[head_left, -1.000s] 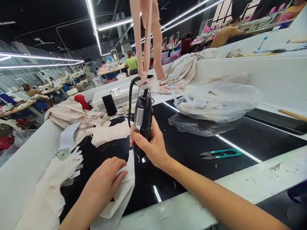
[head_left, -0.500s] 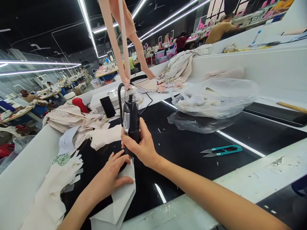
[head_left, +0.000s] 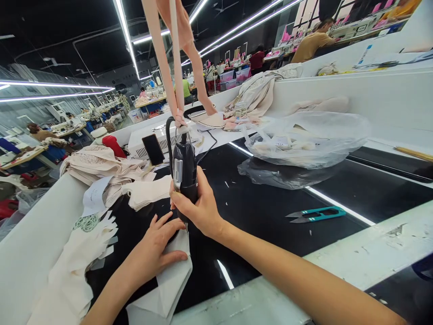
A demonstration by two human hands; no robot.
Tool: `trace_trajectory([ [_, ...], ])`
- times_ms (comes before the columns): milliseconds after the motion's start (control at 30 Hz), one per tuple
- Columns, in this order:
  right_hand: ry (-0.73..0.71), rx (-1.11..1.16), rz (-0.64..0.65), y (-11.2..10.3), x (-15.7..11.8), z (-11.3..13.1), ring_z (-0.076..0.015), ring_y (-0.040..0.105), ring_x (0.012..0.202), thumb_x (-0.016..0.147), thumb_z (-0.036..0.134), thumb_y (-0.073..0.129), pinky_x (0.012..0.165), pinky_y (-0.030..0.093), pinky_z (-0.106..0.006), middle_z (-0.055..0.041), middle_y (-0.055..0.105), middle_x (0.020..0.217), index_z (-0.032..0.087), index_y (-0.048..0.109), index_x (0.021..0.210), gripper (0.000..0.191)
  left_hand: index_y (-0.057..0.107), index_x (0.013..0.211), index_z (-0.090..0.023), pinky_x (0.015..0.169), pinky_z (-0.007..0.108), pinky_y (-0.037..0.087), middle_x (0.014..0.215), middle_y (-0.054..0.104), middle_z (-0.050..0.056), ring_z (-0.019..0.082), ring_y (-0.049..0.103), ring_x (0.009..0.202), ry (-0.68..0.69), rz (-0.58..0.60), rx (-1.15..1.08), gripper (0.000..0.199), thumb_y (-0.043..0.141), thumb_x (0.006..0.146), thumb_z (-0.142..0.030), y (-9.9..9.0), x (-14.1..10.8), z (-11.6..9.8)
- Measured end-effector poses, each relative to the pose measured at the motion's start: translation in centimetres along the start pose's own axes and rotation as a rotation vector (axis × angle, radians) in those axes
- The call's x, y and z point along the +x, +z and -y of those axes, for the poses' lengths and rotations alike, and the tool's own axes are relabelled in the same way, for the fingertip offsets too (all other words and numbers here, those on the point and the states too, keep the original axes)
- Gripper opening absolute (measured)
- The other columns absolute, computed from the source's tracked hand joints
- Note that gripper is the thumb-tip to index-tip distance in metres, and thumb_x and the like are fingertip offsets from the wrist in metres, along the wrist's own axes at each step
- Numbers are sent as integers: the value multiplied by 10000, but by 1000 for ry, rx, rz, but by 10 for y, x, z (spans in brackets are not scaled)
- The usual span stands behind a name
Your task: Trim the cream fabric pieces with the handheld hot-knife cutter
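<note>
My right hand (head_left: 199,205) is wrapped round a black corded handheld power tool (head_left: 185,164) with a silver switch plate. The tool stands upright, tied at its top to pink fabric strips (head_left: 177,67) that hang from above. Its lower end meets the edge of a folded white fabric piece (head_left: 174,280) on the black tabletop; the working tip is mostly hidden by my fingers. My left hand (head_left: 157,248) lies flat on that fabric with its fingers spread, the fingertips close to the tool's base.
Teal thread snips (head_left: 318,214) lie to the right, below a clear plastic bag (head_left: 311,140) of scraps. Cut cream fabric pieces (head_left: 71,266), green string (head_left: 87,222) and a beige fabric pile (head_left: 98,164) are on the left. A phone (head_left: 153,150) leans behind. Other people work farther off.
The whole view has shifted slightly. Both hands, the power tool and the fabric keep nearly the same places relative to each other.
</note>
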State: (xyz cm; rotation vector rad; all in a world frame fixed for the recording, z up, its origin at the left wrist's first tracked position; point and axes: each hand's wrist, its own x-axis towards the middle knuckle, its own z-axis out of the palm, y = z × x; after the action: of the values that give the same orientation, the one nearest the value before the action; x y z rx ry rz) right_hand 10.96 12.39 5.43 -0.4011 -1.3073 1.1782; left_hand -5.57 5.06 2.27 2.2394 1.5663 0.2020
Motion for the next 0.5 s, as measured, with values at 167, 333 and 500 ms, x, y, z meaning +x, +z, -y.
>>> trace_trajectory([
  [167,9,23,4,1,0,1,-151,495,657,788,327,742,587,455,-292,33,535,786,272,484,912,291,560,1396,-307,1258,742,85,1562,554,51,337,282,1583,-18,45,53,462,744,972,-322,-2,-1,0],
  [333,6,1,-16,1,1,3,-152,515,674,785,330,736,582,457,-282,27,550,806,268,494,911,280,568,1387,-312,1265,726,89,1578,541,45,331,273,1589,-35,55,65,460,752,966,-325,-3,-2,-2],
  [500,3,4,-26,1,3,5,-146,522,668,790,340,731,574,461,-271,30,553,805,264,500,922,276,587,1378,-302,1253,741,99,1569,551,68,353,304,1576,-23,39,61,472,774,944,-304,-4,-1,-3],
])
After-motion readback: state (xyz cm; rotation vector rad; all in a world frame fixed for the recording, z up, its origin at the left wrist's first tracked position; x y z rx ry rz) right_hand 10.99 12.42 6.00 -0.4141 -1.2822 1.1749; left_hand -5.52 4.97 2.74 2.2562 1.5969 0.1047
